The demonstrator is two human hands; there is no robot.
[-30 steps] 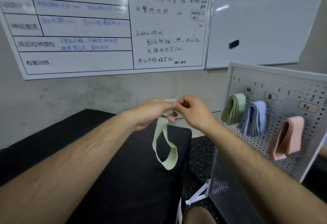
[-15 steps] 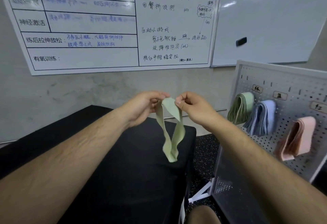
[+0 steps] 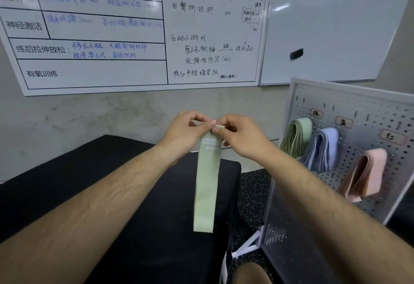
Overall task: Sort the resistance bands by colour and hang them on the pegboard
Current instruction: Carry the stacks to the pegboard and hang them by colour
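Both hands — left hand (image 3: 186,133) and right hand (image 3: 238,137) — pinch the top of the green band (image 3: 207,183), dangling mid-frame over the black desk (image 3: 134,194). Risk: a loose pinch drops it — or it lands beside the green bundle (image 3: 296,135) on the pegboard (image 3: 358,104), right of frame.

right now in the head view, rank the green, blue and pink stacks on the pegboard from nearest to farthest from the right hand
Measured from the right hand, which pinches the held band:
1. green stack, leftmost on the pegboard
2. blue stack, in the middle
3. pink stack, rightmost and lowest
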